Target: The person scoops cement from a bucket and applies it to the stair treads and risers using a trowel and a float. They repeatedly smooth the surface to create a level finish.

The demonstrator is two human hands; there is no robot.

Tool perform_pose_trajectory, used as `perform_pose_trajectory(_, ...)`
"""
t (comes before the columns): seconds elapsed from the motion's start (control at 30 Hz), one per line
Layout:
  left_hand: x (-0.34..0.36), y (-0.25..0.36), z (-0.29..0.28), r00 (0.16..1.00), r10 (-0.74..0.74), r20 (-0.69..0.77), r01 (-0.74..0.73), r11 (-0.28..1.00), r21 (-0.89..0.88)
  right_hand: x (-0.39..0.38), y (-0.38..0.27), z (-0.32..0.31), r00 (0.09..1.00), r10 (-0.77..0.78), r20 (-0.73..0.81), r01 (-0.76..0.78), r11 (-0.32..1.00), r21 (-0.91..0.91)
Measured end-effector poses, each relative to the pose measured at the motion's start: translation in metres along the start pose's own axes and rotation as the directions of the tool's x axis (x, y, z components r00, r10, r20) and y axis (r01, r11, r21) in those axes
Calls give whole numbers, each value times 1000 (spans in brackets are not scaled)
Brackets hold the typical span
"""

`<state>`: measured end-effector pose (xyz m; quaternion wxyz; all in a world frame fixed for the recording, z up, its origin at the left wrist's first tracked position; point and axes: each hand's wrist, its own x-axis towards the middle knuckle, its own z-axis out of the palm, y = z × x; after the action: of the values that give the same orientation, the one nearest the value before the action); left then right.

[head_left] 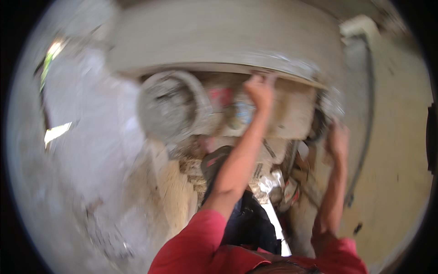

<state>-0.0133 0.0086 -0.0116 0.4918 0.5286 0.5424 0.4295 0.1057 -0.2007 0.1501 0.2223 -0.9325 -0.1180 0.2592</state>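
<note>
A broad grey slab (228, 32), its face smooth like cement, spans the top of the view. Along its near edge runs a thin light strip (200, 67). My left hand (260, 90) reaches up to that edge, its fingers curled closed over the strip. Lower and to the right, my right hand (336, 140) is beside the slab's right end, smeared by motion. Whether it holds anything is hidden by the blur. Just above it, a shiny streak near the slab's corner is too blurred to name.
A round bucket (203, 102) of wet grey mix stands left of my left arm. Under the slab's edge are blurred red and blue items. A pale wall (394, 150) rises on the right; cluttered debris (289, 192) lies near my feet.
</note>
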Motion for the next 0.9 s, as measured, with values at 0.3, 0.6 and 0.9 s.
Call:
perform_pose_trajectory(0.3, -1, -14, 8, 994, -84, 68, 80, 995, 54, -38, -106, 87, 974, -2, 227, -69, 950, 305)
perform_pose_trajectory(0.6, -4, 11, -4, 985, -162, 58, 164, 986, -39, -116, -277, 229, 567, -387, 727, 318, 917, 240)
perform_pose_trajectory(0.9, 7, 14, -21, 952, -238, 190, 279, 933, -229, -125, -314, 240, 808, -350, 474, 261, 934, 244)
